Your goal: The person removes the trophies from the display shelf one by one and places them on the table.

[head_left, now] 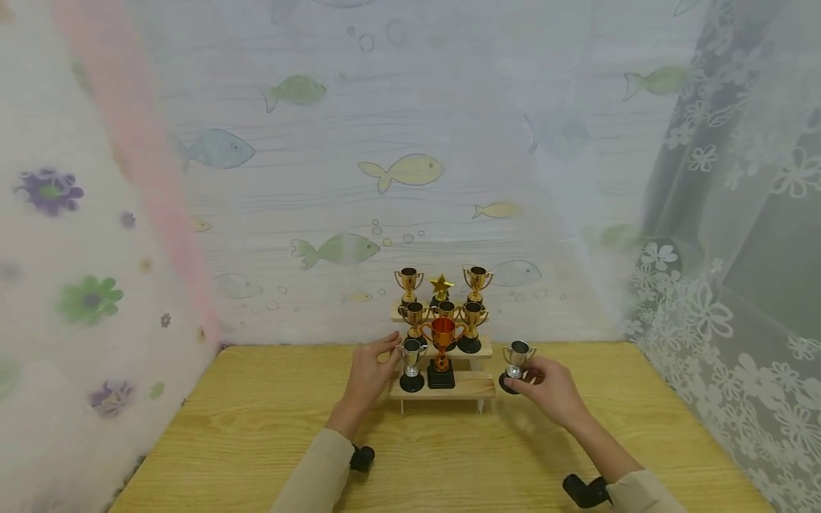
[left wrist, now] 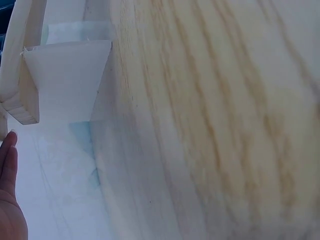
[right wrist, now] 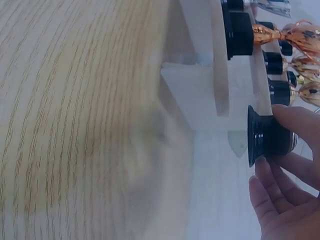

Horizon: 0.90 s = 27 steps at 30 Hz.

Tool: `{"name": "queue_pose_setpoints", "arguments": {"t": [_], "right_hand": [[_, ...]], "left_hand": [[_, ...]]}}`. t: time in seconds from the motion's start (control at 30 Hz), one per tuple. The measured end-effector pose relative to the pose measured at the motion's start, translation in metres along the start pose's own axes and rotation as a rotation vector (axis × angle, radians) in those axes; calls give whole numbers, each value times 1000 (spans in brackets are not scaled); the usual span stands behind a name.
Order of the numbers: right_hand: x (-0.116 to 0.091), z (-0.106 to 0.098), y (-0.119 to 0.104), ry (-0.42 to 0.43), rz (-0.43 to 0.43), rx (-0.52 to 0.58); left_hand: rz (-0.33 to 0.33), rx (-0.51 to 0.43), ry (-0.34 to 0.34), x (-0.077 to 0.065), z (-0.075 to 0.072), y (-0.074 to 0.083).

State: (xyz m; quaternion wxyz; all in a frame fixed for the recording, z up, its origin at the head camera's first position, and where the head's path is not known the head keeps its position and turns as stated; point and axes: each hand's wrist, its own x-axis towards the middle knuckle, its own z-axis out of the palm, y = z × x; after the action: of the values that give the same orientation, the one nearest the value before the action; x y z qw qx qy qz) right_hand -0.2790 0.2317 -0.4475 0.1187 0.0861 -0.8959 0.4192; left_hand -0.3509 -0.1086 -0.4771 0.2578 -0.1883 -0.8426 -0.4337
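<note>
Pinched by its black base, a small silver trophy cup (head_left: 518, 353) is in my right hand (head_left: 553, 388), just right of a tiered wooden stand (head_left: 474, 385). The right wrist view shows the thumb and fingers round that black base (right wrist: 270, 136), held off the table. My left hand (head_left: 370, 370) is at the stand's left side, its straight fingers right at the tier ends. On the lowest tier stand another silver trophy cup (head_left: 412, 365) at the left and an orange-bronze trophy cup (head_left: 442, 349) in the middle. The tier's right part is bare.
Gold trophy cups (head_left: 471, 324) fill the middle tier, partly hidden by the bronze one. Up top, a gold star trophy (head_left: 441, 286) stands between two gold cups. The wooden table (head_left: 269, 399) meets a fish-patterned curtain (head_left: 333, 178) behind; a lace curtain (head_left: 693, 320) hangs at right.
</note>
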Motion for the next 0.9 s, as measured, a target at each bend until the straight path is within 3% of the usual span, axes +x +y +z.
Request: {"name": "queue_pose_setpoints", "arguments": {"t": [0.9], "right_hand": [[-2,-19,29,-4,69,-57]], "left_hand": [[15,0,18,1,3,-4]]}}
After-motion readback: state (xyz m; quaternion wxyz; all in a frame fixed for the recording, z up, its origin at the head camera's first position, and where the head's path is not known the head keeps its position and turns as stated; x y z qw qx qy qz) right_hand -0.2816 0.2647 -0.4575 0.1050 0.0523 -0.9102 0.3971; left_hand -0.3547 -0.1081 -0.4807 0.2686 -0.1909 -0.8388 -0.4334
